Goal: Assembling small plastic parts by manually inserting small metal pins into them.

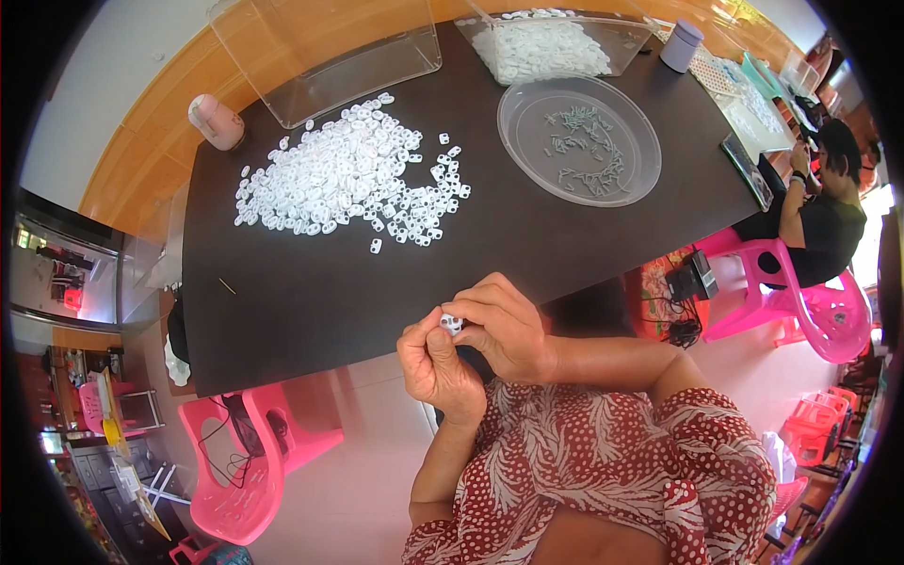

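Observation:
Between my fingertips, just off the near edge of the dark table (311, 315), is a small white plastic piece with dark holes (451, 324). My left hand (438, 372) pinches it between thumb and fingers. From the other side, my right hand (504, 330) grips the same piece, its fingers bent over the top. A large heap of similar small white pieces (330, 169) lies on the table beyond my hands, to the left. At the far right of the table, a round clear plastic tray (650, 155) holds thin grey metal bits, perhaps screws or pins (603, 174).
Clear bins stand at the back: one (367, 80) behind the heap, another with white pieces (546, 52). A pink bottle (217, 122) and a lidded jar (681, 47) stand near the edges. Pink chairs (240, 490) flank the table; a seated person (833, 207) is at right.

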A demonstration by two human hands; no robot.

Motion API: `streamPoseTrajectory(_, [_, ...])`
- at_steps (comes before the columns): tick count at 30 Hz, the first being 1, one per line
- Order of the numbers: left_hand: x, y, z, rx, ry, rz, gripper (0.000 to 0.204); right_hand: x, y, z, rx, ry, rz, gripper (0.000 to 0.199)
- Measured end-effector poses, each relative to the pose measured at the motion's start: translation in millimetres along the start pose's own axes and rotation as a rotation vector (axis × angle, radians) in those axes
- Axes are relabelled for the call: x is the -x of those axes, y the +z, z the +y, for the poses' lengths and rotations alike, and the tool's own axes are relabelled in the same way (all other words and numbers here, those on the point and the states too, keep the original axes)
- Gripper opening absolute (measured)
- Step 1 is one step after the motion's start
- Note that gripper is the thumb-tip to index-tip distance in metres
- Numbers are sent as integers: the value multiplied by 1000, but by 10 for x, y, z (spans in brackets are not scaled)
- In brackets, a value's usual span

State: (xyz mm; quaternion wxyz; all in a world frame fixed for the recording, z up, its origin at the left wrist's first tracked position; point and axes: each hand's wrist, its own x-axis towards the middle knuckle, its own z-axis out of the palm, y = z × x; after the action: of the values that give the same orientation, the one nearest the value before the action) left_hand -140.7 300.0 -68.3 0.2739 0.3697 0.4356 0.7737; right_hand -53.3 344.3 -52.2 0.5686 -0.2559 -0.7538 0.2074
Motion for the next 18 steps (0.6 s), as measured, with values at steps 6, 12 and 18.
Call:
streamPoseTrajectory(6, [-14, 13, 46, -20, -50, 11, 21, -1, -2, 3, -1, 1, 8, 36])
streamPoseTrajectory(12, [17, -35, -10, -5, -6, -2, 23, 4, 5, 1, 12, -17, -5, 36])
streamPoseTrajectory(18, [26, -64, -31, 10, 17, -18, 22, 3, 13, 3, 10, -50, -2, 35])
